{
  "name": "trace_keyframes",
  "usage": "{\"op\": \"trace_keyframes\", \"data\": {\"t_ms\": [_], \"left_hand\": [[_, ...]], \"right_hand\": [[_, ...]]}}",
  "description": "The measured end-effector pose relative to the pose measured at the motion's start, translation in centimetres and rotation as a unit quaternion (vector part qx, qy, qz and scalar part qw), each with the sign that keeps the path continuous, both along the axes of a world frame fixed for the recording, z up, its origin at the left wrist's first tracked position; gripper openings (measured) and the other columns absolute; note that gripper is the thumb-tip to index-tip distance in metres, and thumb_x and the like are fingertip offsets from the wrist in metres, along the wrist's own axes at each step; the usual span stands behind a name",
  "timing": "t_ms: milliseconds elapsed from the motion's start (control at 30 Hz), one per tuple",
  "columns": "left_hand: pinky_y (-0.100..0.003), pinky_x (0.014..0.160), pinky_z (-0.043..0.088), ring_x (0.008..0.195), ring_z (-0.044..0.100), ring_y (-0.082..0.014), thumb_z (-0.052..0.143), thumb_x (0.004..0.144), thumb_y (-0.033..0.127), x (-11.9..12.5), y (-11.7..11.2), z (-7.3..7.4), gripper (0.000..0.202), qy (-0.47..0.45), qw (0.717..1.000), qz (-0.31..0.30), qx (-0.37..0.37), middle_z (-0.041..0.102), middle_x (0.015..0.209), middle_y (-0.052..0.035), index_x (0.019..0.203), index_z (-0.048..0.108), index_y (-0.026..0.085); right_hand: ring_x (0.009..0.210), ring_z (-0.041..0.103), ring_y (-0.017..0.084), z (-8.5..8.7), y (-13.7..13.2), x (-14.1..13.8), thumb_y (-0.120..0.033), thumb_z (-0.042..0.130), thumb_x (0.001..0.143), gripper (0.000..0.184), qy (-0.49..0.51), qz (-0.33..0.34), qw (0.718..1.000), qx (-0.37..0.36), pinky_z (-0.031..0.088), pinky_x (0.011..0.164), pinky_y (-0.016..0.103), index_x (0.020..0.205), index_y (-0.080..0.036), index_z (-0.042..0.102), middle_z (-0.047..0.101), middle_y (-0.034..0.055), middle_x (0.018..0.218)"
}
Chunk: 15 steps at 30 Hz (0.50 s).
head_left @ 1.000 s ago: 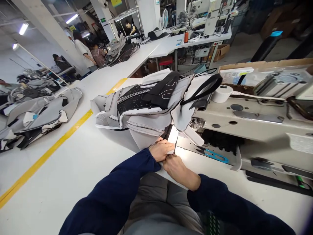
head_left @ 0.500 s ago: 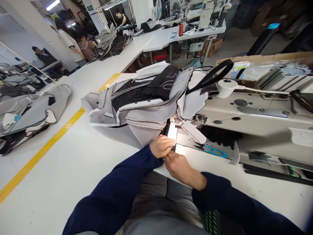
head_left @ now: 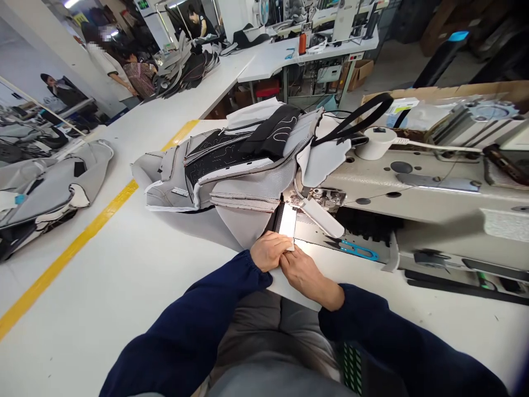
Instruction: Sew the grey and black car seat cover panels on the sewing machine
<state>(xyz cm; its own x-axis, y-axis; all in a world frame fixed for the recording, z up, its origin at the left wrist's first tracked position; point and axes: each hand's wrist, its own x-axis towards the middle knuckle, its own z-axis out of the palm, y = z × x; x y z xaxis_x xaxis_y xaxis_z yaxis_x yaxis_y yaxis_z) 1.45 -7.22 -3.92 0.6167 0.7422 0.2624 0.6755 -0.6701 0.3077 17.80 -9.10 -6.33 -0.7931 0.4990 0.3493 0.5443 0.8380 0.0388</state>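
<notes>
A grey and black sewn fabric cover lies over the table, its right end at the needle area of a sewing machine. From it a narrow strip with a white face and a black edge runs toward me across the lit machine bed. My left hand is closed on the near end of this strip. Pressed against it, my right hand pinches the same end; the fingertips are partly hidden. Right of the hands, blue-handled thread snips lie on the machine bed.
Another grey cover rests at the left, beyond yellow tape on the white table. A white round lamp base sits on the machine. Several people are in the background at the upper left.
The whole view has shifted slightly. More of the strip's white face shows, and its pale end now sticks out between my hands. Both hands keep their grip close together.
</notes>
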Motion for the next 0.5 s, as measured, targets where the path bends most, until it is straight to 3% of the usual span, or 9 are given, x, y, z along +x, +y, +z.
{"op": "trace_keyframes", "data": {"t_ms": [167, 333, 500], "left_hand": [[-0.033, 0.093, 0.045, 0.111, 0.058, -0.0156, 0.035, 0.087, 0.013, -0.3, 0.9, -1.0, 0.035, -0.025, 0.999, -0.024, 0.022, 0.067, 0.115, -0.0060, 0.105, 0.065, 0.016], [-0.032, 0.092, 0.045, 0.108, 0.059, -0.0149, 0.037, 0.084, 0.012, -0.4, 2.8, -1.6, 0.034, -0.017, 0.998, -0.056, 0.029, 0.067, 0.114, -0.0063, 0.102, 0.066, 0.016], [-0.032, 0.095, 0.046, 0.109, 0.059, -0.0167, 0.043, 0.082, 0.013, -0.1, 5.5, -0.3, 0.036, 0.056, 0.996, -0.060, 0.016, 0.066, 0.117, -0.0064, 0.110, 0.066, 0.015]], "right_hand": [[0.082, 0.060, 0.024, -0.1, 0.6, -0.2, 0.000, 0.038, 0.084, 0.027, -0.037, -0.004, 0.999, -0.014, 0.046, 0.089, 0.040, 0.088, -0.011, 0.063, 0.065, 0.0104, 0.076], [0.078, 0.061, 0.023, 0.5, 2.0, -0.7, 0.000, 0.040, 0.082, 0.025, -0.060, -0.058, 0.995, -0.051, 0.047, 0.081, 0.036, 0.082, -0.012, 0.062, 0.064, 0.0097, 0.073], [0.077, 0.062, 0.022, 0.8, 3.9, -0.3, 0.002, 0.044, 0.077, 0.023, -0.057, -0.087, 0.992, -0.077, 0.045, 0.067, 0.029, 0.080, -0.014, 0.060, 0.066, 0.0101, 0.077]]}}
